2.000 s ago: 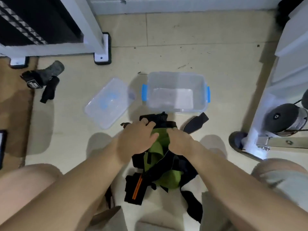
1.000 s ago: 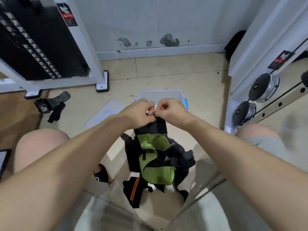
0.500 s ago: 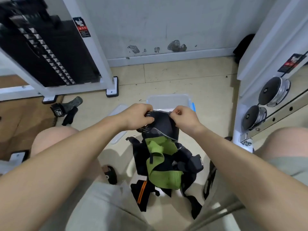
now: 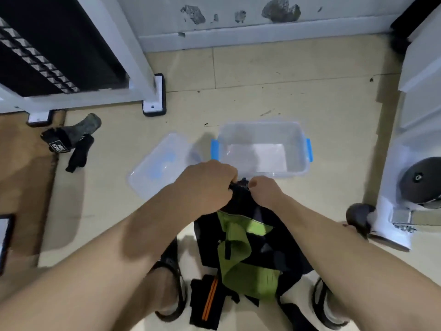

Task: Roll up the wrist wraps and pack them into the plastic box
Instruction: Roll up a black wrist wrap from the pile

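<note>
A tangle of black and green wrist wraps (image 4: 245,254) hangs and lies between my feet, one end black with an orange stripe (image 4: 208,299). My left hand (image 4: 210,182) and my right hand (image 4: 263,191) both pinch the top end of a black wrap (image 4: 239,199), close together, just in front of the clear plastic box (image 4: 262,149) with blue latches. The box stands open on the floor with nothing in it. Its clear lid (image 4: 162,163) lies to the left of it.
More black and grey wraps (image 4: 71,139) lie on the floor at the left, by a brown mat (image 4: 21,177). A white machine frame foot (image 4: 154,96) stands behind them. White gym equipment with a black roller (image 4: 420,185) is at the right.
The view has tilted down toward the floor. Both hands still hold the black wrap's end and have drawn closer together, lower, near the box's front edge.
</note>
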Motion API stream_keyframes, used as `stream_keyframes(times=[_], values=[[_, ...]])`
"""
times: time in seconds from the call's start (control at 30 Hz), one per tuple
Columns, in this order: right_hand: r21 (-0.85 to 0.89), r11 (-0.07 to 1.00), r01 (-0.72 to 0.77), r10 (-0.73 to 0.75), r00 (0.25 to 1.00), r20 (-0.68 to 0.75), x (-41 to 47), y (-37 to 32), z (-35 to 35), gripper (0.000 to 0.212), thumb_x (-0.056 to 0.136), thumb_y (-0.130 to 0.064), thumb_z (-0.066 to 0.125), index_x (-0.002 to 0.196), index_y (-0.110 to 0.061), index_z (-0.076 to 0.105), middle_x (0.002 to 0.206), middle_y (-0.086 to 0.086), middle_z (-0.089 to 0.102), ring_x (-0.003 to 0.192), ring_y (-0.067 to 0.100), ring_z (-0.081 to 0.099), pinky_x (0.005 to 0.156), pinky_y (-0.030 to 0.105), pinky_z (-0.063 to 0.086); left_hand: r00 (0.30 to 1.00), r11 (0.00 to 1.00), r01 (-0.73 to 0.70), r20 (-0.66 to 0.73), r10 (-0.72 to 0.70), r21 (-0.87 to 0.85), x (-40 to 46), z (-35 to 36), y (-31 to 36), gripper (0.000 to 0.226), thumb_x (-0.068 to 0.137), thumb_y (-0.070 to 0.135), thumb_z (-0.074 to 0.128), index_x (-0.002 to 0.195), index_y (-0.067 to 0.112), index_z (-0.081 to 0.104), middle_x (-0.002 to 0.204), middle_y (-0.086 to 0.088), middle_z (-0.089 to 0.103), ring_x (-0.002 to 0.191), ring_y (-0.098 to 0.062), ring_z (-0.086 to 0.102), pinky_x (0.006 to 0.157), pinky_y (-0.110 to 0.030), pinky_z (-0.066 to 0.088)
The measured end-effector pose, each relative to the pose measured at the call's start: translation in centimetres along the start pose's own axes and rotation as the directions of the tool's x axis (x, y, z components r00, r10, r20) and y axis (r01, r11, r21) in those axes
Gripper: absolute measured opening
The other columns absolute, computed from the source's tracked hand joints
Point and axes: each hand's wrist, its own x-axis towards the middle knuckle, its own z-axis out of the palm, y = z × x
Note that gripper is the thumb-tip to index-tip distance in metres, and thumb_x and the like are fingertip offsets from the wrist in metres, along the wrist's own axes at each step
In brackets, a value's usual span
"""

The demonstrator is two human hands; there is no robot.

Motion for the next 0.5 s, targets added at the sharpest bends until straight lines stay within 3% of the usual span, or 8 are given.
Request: stream_keyframes(times=[0.07, 0.2, 0.3, 0.37, 0.43, 0.5], values=[[0.013, 0.998, -0.055, 0.055, 0.999, 0.0, 2.2, 0.2, 1.1, 0.03, 0.101, -0.007, 0.044, 0.123, -0.001, 0.064, 0.125, 0.019, 0.064, 0.118, 0.036, 0.06, 0.091, 0.034, 0.046, 0.998, 0.998, 0.005, 0.061, -0.009, 0.056, 0.5, 0.4, -0.8, 0.021, 0.102, 0.024, 0.049, 0.121, 0.023, 0.058, 0.104, 0.003, 0.055, 0.084, -0.019, 0.05, 0.071, -0.029, 0.039], [0.016, 0.998, -0.061, 0.059, 0.995, 0.083, 5.9, 0.4, 4.1, 0.041, 0.106, -0.019, 0.038, 0.144, -0.007, 0.049, 0.143, 0.015, 0.054, 0.129, 0.035, 0.052, 0.105, 0.036, 0.041, 0.981, 0.988, -0.039, 0.194, 0.01, 0.147, 0.3, 1.1, -1.2, 0.027, 0.107, 0.018, 0.042, 0.133, 0.021, 0.05, 0.084, 0.006, 0.03, 0.063, -0.009, 0.029, 0.052, -0.023, 0.02], [-0.062, 0.998, -0.032, 0.037, 0.996, 0.08, 8.3, 1.2, 5.7, 0.049, 0.1, -0.027, 0.04, 0.149, -0.023, 0.048, 0.147, 0.015, 0.051, 0.131, 0.039, 0.048, 0.108, 0.046, 0.044, 0.956, 0.988, -0.023, 0.292, -0.022, 0.15, 1.6, 1.5, -1.6, 0.02, 0.107, 0.017, 0.041, 0.126, 0.019, 0.049, 0.079, 0.005, 0.022, 0.076, -0.018, 0.043, 0.059, -0.023, 0.027], [-0.094, 0.995, -0.019, 0.027, 0.996, 0.086, 8.8, 1.6, 6.1, 0.05, 0.099, -0.027, 0.042, 0.148, -0.024, 0.051, 0.147, 0.014, 0.05, 0.133, 0.037, 0.046, 0.11, 0.046, 0.043, 0.941, 0.993, 0.035, 0.332, -0.071, 0.113, 2.0, 1.4, -1.5, 0.005, 0.105, 0.014, 0.042, 0.105, 0.016, 0.047, 0.078, 0.003, 0.023, 0.088, -0.025, 0.05, 0.061, -0.023, 0.029], [-0.114, 0.994, 0.005, 0.006, 0.995, 0.095, 9.3, 1.7, 6.5, 0.043, 0.099, -0.024, 0.046, 0.138, -0.016, 0.061, 0.143, 0.012, 0.052, 0.131, 0.033, 0.047, 0.107, 0.041, 0.042, 0.948, 0.987, 0.015, 0.311, -0.065, 0.16, 1.7, 1.0, -1.2, 0.014, 0.102, 0.008, 0.045, 0.107, 0.018, 0.036, 0.078, 0.001, 0.019, 0.069, -0.02, 0.039, 0.054, -0.025, 0.021], [-0.126, 0.992, 0.008, 0.003, 0.996, 0.088, 9.5, 2.0, 7.0, 0.031, 0.095, -0.017, 0.049, 0.116, -0.007, 0.07, 0.13, 0.011, 0.056, 0.12, 0.032, 0.052, 0.093, 0.033, 0.043, 0.97, 0.973, -0.018, 0.24, -0.039, 0.229, 1.2, 1.0, -1.1, 0.023, 0.1, 0.005, 0.046, 0.106, 0.018, 0.028, 0.078, 0.0, 0.02, 0.059, -0.015, 0.028, 0.05, -0.027, 0.017]])
